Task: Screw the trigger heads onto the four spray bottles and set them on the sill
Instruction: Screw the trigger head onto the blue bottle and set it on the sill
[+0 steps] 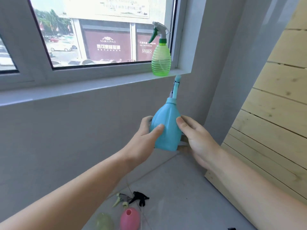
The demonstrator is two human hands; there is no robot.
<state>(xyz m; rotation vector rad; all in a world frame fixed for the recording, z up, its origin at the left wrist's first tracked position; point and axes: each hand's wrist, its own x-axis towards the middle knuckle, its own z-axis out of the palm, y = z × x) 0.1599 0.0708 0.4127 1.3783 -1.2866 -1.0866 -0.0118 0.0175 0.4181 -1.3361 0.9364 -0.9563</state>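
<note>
Sill (99,87) has one green bottle (161,61) parked already. The blue bottle (167,128), head on, is up in the air just below the ledge, left hand (147,130) and right hand (196,138) fingers wrapped round its belly. Looks light, smooth plastic, squashy, so I'd grip low and go gentle. Pink bottle (129,218) and loose black trigger head (139,197) wait on the floor.

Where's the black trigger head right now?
The black trigger head lies on the floor at lower centre, right of the pale trigger head, just beyond the open pink bottle.
</note>
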